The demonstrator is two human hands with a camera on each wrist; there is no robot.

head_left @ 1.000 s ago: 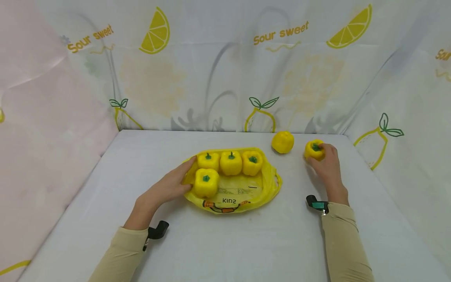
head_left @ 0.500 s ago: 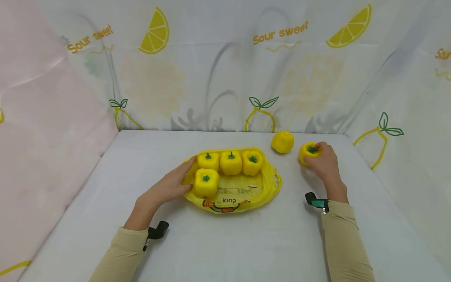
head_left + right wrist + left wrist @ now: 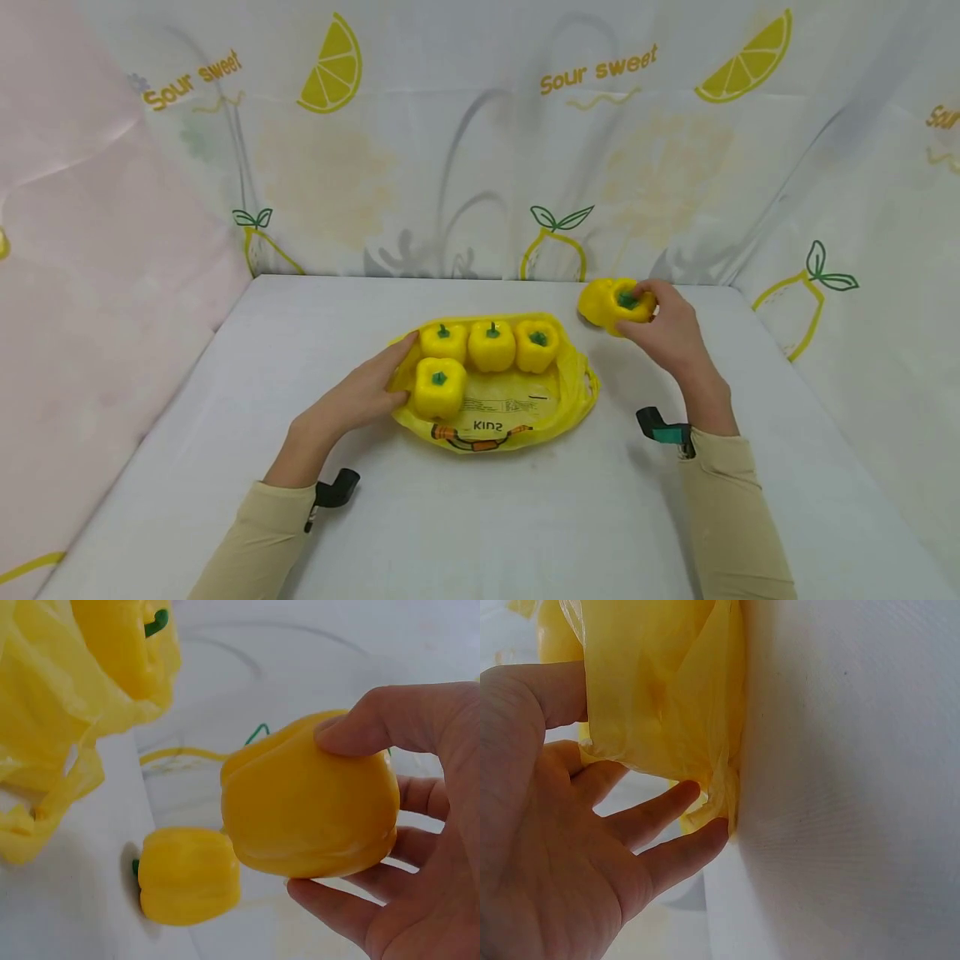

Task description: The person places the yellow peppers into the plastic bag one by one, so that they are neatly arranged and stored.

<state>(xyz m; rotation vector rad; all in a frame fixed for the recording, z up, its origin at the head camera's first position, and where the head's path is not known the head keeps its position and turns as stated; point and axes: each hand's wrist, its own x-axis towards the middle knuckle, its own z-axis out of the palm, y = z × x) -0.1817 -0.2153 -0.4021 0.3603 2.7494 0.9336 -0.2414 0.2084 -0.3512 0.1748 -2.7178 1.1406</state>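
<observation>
My right hand (image 3: 669, 332) holds a yellow bell pepper (image 3: 307, 802), with thumb and fingers on opposite sides and its green stem facing up. In the head view it overlaps a second yellow bell pepper (image 3: 596, 302), which lies on its side on the table. A yellow plastic bag (image 3: 517, 404) lies spread out in the middle with its mouth turned up. Three peppers (image 3: 492, 347) stand in a row along its back, and one more pepper (image 3: 439, 389) sits at its front left. My left hand (image 3: 363, 392) holds the bag's left rim, thumb and index fingertips hidden behind the plastic (image 3: 660, 690).
The table (image 3: 480, 525) has a white cover. Behind it hangs a fabric backdrop (image 3: 420, 150) with lemon prints. The bag's looped handle (image 3: 592, 385) sticks out to the right. A black wrist camera (image 3: 339, 488) juts from the left wrist.
My right hand has carried its pepper leftward from the table's right side, up against the lying pepper in this view. The left hand and the bag stay put.
</observation>
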